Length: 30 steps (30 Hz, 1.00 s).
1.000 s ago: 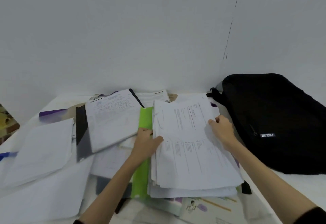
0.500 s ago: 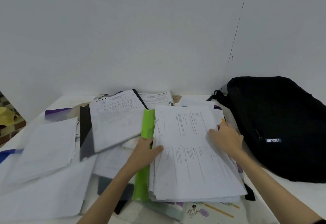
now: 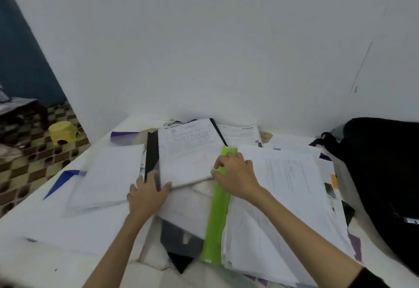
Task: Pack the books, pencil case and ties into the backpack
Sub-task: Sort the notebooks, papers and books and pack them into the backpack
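The black-spined booklet (image 3: 188,151) is being gripped at its near edge by the left hand (image 3: 147,194), thumb on top, and pinched by the right hand (image 3: 235,174). The backpack (image 3: 383,174) is lying right of it on the bench (image 3: 45,231).

Single head cam, fwd & down, close over paper-strewn table (image 3: 68,238), wall behind
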### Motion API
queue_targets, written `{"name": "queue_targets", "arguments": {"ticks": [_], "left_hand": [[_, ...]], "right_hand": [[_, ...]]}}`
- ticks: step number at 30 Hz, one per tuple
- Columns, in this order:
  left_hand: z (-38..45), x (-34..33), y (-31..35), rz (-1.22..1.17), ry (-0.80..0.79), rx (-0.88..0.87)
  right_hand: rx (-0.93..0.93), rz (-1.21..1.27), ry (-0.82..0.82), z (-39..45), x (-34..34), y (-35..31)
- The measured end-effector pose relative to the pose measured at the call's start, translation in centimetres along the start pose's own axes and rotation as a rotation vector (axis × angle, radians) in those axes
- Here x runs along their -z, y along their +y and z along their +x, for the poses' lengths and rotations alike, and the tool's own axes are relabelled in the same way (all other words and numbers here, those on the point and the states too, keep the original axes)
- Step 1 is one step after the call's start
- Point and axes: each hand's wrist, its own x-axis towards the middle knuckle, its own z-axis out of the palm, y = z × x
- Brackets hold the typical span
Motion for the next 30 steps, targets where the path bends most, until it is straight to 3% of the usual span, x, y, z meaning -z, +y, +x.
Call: {"name": "queue_targets", "arguments": {"ticks": [5, 8, 10, 13, 17, 20, 24, 26, 28, 30], "left_hand": [[0.2, 1.2, -2.3, -0.213, 0.036, 0.023], [0.3, 3.6, -1.5, -0.455, -0.047, 0.056], [-0.2, 5.8, -0.2, -0.609, -0.217, -0.012], [-1.9, 8.9, 3.2, -0.754, -0.456, -0.212], [-4.6, 11.8, 9.6, -0.737, -0.730, -0.465], [-5.7, 11.4, 14.3, -0.671, -0.805, -0.641], [-5.9, 6.7, 18.0, -0.552, -0.967, -0.785], [-5.3, 3.5, 18.4, -0.611, -0.885, -0.806], [-3.9, 0.6, 17.9, -0.540, -0.583, -0.781], [-2.1, -1.6, 16.7, -0.317, -0.350, -0.686]], "right_hand": [[0.101, -0.121, -0.202, 2.1, -4.3, -3.6], [0.096, -0.085, -0.201, 2.6, -5.3, -4.4], [0.041, 0.088, -0.177, 2.9, -4.6, -4.8], [-0.063, 0.559, -0.121, 3.2, -1.1, -5.6], [-0.186, 0.903, -0.093, 2.0, 6.1, -4.4], [-0.193, 0.961, -0.033, 0.3, 10.1, -1.1], [-0.358, 0.966, 0.190, -2.1, 12.6, 4.9], [-0.440, 0.938, 0.249, -3.6, 12.9, 7.7], [-0.533, 0.875, 0.228, -4.7, 12.3, 10.1], [-0.646, 0.751, 0.205, -5.7, 11.2, 12.6]]}}
